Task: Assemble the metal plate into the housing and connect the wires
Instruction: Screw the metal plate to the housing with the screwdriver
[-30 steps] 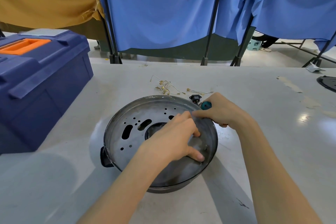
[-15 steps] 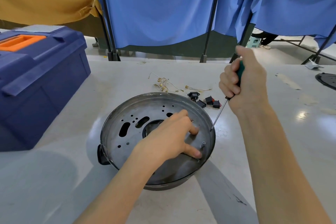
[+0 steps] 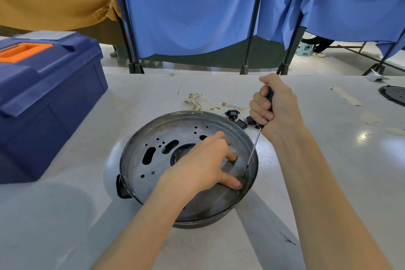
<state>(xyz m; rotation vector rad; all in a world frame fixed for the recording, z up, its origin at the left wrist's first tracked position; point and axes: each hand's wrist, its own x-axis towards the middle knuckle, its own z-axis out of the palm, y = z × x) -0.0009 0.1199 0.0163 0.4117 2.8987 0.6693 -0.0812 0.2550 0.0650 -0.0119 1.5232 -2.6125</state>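
Observation:
A round dark housing with a black side handle sits on the table in front of me. Inside it lies the perforated metal plate. My left hand rests flat on the plate, fingers spread and pressing near the right rim. My right hand is shut on a green-handled screwdriver, held upright. Its tip touches a small screw at the plate's right edge. Loose wires with brass terminals lie behind the housing.
A blue toolbox with an orange handle stands at the left. Small black switches and a socket lie behind the housing's right rim. A black disc sits at the far right. Blue curtains hang behind the table.
My right hand lifted the screwdriver from beside the housing, raised it upright and set its tip down onto the screw at the plate's right edge. My left hand stayed on the plate.

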